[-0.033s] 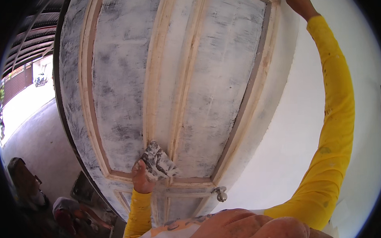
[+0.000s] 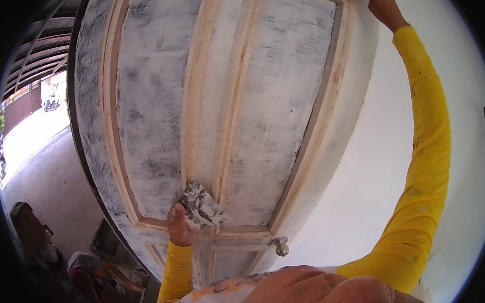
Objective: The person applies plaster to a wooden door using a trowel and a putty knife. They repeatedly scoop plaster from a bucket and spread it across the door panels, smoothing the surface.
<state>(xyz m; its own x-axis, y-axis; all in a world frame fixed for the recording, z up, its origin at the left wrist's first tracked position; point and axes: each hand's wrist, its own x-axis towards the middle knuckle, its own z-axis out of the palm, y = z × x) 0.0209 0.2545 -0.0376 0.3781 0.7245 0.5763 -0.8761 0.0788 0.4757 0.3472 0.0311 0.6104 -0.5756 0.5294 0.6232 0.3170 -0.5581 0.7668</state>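
A panelled door (image 2: 284, 112) fills the middle of the view, its panels streaked with white and grey filler and its mouldings bare pale wood. In front of its lower middle, my left hand (image 2: 179, 224) grips a flat putty board (image 2: 201, 203) smeared with white paste, thumb over its edge. My right arm is raised, and my right hand (image 2: 381, 3) is at the door's upper right corner, its fingers bent toward the moulding. The upper edge of the picture cuts off part of that hand, so what it holds cannot be made out.
A round metal doorknob (image 2: 281, 247) sticks out at the lower right of the door. White wall (image 2: 403, 162) stands on the right. At lower left another person (image 2: 94, 271) bends down near dark objects. Farther off, a motorcycle (image 2: 50, 102) stands in bright light.
My right hand has come slightly lower along the door's upper right corner, more of it now in the picture. My left hand and the putty board have stayed put.
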